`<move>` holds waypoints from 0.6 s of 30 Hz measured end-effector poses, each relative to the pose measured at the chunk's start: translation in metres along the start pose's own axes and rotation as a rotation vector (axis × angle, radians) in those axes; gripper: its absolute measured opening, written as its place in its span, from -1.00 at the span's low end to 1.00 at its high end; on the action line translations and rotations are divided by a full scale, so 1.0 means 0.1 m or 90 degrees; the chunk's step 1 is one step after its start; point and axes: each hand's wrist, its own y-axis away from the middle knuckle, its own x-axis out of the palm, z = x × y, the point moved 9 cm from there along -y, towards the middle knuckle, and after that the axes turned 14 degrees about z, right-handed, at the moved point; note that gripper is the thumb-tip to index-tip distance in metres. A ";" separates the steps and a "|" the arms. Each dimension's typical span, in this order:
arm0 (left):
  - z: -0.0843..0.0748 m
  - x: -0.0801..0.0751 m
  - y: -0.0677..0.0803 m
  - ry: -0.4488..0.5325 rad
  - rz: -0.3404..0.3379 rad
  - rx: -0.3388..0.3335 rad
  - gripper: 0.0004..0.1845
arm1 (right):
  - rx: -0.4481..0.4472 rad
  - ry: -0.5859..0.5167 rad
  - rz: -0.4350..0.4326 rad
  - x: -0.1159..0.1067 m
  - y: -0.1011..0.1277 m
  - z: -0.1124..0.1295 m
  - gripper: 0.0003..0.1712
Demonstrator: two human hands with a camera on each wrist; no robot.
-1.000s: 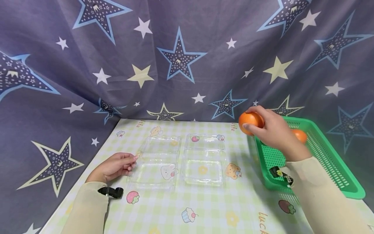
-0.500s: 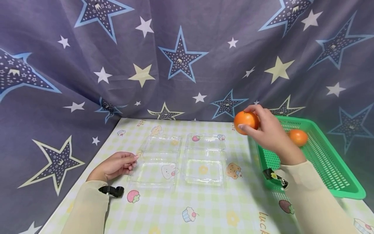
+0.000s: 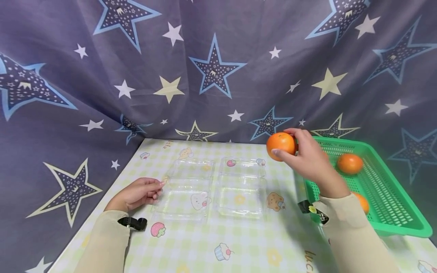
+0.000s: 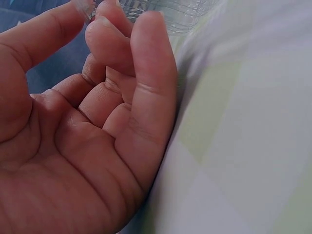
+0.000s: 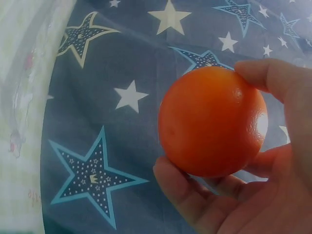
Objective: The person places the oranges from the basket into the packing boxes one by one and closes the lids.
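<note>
1. The right hand (image 3: 308, 153) is raised above the tabletop (image 3: 239, 235) near its far right part, just left of the basket (image 3: 392, 212), with the forearm sloping up from the near right edge.
2. Its fingers and thumb curl round one orange (image 3: 281, 146), held in the air clear of the tabletop; the right wrist view shows the orange (image 5: 212, 122) cupped between fingertips and thumb.
3. The left hand (image 3: 136, 193) rests on its side on the tabletop near the left edge, palm turned inward, fingers bent.
4. Its thumb and fingertips pinch the left rim of the left box (image 3: 186, 189); the left wrist view shows the clear rim (image 4: 146, 7) at the fingertips.
5. Two clear boxes lie open side by side in the middle of the tabletop; the right box (image 3: 240, 184) is untouched.
6. Three oranges show: the held one, one in the basket (image 3: 349, 163), and one partly hidden behind the right sleeve (image 3: 362, 201).
7. One green basket stands at the right edge.
</note>
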 end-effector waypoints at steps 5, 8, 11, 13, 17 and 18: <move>0.00 -0.01 0.02 -0.002 -0.007 -0.002 -0.73 | -0.012 -0.023 0.005 0.07 -0.02 0.06 -0.16; -0.02 -0.01 0.05 -0.007 -0.005 0.004 -0.74 | -0.017 -0.046 0.005 0.12 -0.05 0.10 -0.13; -0.03 0.02 0.04 -0.011 0.011 0.012 -0.75 | -0.019 -0.061 0.003 0.17 -0.07 0.13 -0.11; -0.03 0.03 0.03 -0.006 0.018 0.016 -0.77 | -0.027 -0.066 -0.001 0.20 -0.07 0.15 -0.12; -0.02 0.05 -0.01 -0.002 0.030 0.022 -0.78 | -0.056 -0.079 -0.011 0.22 -0.09 0.20 -0.16; -0.02 0.06 -0.01 -0.001 0.031 0.022 -0.79 | -0.063 -0.082 -0.012 0.23 -0.09 0.22 -0.17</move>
